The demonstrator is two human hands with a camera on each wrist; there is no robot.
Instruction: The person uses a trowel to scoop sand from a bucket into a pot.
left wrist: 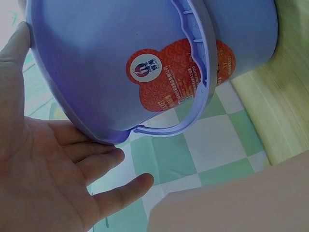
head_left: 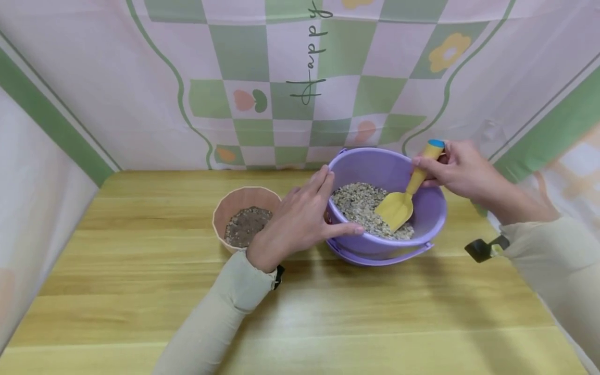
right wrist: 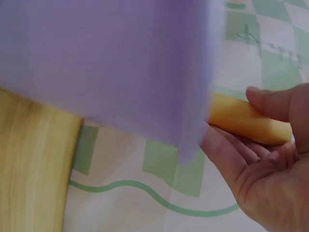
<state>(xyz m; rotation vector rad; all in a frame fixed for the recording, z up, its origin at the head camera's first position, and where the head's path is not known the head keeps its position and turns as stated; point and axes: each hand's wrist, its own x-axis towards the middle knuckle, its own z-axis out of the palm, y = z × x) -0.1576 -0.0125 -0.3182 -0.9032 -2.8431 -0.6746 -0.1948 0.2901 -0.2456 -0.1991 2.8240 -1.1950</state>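
A purple bucket [head_left: 433, 221] holds a heap of speckled, gravel-like grains [head_left: 358, 200]. My left hand [head_left: 300, 216] rests against the bucket's left rim, thumb along the front edge, the other fingers outstretched. In the left wrist view those fingers [left wrist: 104, 164] look nearly straight, and the little finger stands off the bucket. With my right hand [head_left: 461, 169] I grip the handle of a yellow toy shovel [head_left: 396, 208] at the bucket's right side. The shovel slants down into the bucket, its tip at the grains. The right wrist view shows the handle [right wrist: 251, 121] between thumb and fingers.
Left of the bucket stands a pink ribbed pot [head_left: 225, 213] with brown soil-like material [head_left: 248, 224] inside, partly behind my left hand. The bucket's handle [head_left: 384, 259] hangs down in front. Behind the wooden table [head_left: 140, 291] hangs a checkered cloth [head_left: 290, 62].
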